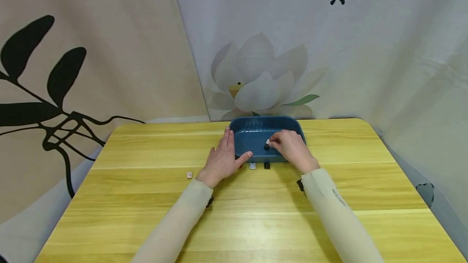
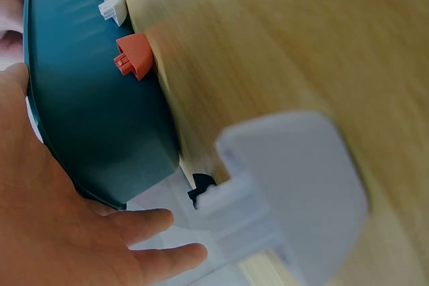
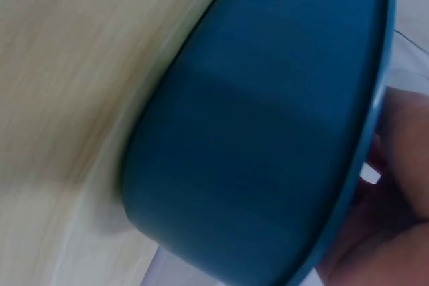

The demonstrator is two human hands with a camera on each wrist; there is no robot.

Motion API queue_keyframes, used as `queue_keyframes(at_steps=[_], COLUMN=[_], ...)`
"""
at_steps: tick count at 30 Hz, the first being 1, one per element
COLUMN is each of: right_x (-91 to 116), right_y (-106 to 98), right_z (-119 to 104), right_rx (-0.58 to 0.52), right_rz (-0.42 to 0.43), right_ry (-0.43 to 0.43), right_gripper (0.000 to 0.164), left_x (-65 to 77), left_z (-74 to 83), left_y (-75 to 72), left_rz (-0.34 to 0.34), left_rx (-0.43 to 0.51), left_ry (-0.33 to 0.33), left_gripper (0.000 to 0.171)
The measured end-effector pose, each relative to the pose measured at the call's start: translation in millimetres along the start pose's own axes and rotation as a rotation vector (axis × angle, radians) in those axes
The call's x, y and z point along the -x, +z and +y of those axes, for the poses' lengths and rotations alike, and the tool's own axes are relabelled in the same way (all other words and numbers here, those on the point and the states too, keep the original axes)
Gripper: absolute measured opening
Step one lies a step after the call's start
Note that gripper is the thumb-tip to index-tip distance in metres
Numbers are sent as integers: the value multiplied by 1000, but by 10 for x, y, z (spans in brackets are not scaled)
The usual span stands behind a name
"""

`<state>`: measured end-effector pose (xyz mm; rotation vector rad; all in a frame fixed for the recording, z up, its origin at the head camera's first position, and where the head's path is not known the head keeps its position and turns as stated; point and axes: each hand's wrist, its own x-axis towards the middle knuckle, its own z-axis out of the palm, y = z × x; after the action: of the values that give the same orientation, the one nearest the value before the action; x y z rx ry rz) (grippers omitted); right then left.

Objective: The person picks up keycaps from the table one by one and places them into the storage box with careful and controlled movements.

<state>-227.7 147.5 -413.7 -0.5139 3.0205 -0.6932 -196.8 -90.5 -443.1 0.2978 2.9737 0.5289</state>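
A blue rectangular tray (image 1: 248, 159) stands at the back of the table. My left hand (image 1: 221, 158) lies against its left side, fingers extended and thumb over the front rim. Over the tray, my right hand (image 1: 291, 148) pinches a small white keycap (image 1: 268, 141) between thumb and fingertips. Just under it shows a black keycap (image 1: 266, 147); whether the fingers hold that one too I cannot tell. Along the tray's front wall sit a red keycap (image 2: 136, 55), a white keycap (image 1: 252, 166) and a black keycap (image 1: 267, 166). The thumb mostly hides the red one in the head view.
A pale pink keycap (image 1: 189, 175) lies on the wooden table (image 1: 256, 222) left of the left hand. Another black keycap (image 2: 201, 189) shows beyond the tray's corner in the left wrist view. A printed curtain (image 1: 146, 52) hangs behind the table's back edge.
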Motion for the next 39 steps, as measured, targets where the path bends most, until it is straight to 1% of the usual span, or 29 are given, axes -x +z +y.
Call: queue_keyframes(at_steps=[6,9,12,14,16,18,23,26,30,32,36,39], right_x=[-74,-93,-100,-91,-72,-34,134,264,420,480,553,587], right_y=[3,6,9,5,-10,-31,-93,-131,-179,-196,-207,-212], right_z=[17,32,51,56,51,42,60,100,192,253,364,426], right_rx=[-27,-30,-30,-19,-10,-1,41,63,67,73,98,117], right_rz=[-87,-114,-123,-112,-82,-35,125,174,153,136,111,79], right_ry=[85,117,128,121,109,86,15,0,1,-4,-21,-12], right_gripper=[18,19,21,23,25,27,32,38,49,58,76,86], left_x=[-12,-15,-12,-9,-4,-1,-8,-12,-11,-11,-11,-16], left_z=[7,14,21,24,28,32,40,44,36,26,2,-2], left_y=[10,13,15,15,11,7,11,16,15,16,14,13], left_rz=[-14,-8,0,1,3,3,5,-1,-2,3,0,-3], left_rx=[-1,3,11,14,14,13,7,8,16,18,19,16], left_ry=[-2,2,11,14,16,14,8,5,5,10,11,11], left_gripper=[111,111,111,111,111,110,110,110,109,109,110,111])
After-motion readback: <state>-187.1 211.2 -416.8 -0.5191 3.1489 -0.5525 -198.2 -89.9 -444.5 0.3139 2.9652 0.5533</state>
